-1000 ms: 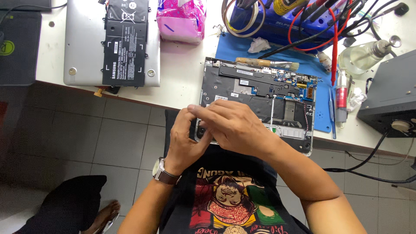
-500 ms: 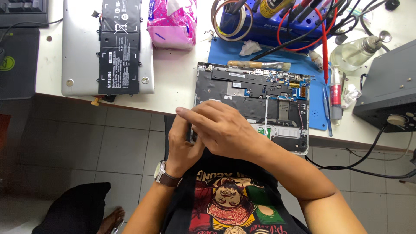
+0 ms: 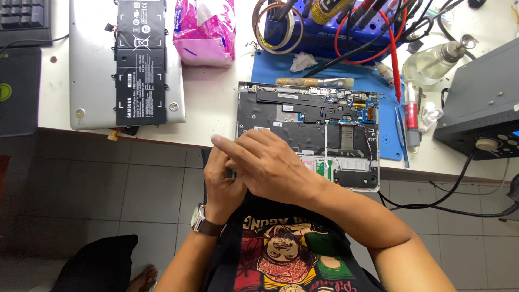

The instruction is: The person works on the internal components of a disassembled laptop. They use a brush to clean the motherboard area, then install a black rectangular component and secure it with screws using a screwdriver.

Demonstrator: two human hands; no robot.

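An opened laptop base (image 3: pixel 308 116) with its dark inner parts exposed lies at the table's front edge, partly on a blue mat (image 3: pixel 270 67). My left hand (image 3: pixel 219 186), with a wristwatch, is raised just in front of the base's near left corner. It pinches a small dark part (image 3: pixel 232 173) that is mostly hidden. My right hand (image 3: pixel 270 165) lies over the left, its fingers curled onto the same part and its index finger stretched out to the left.
A silver laptop cover (image 3: pixel 89 65) carrying a black battery (image 3: pixel 141 59) lies at the left, with a pink packet (image 3: pixel 204 30) beside it. A brush (image 3: pixel 313 82), a blue tool holder (image 3: pixel 324 38), a glass bottle (image 3: pixel 432 62), tweezers (image 3: pixel 401 135) and a black device (image 3: pixel 481 108) crowd the back and right.
My hands stay pressed together at the laptop's near left corner and have shifted slightly left. The view has drifted a little.
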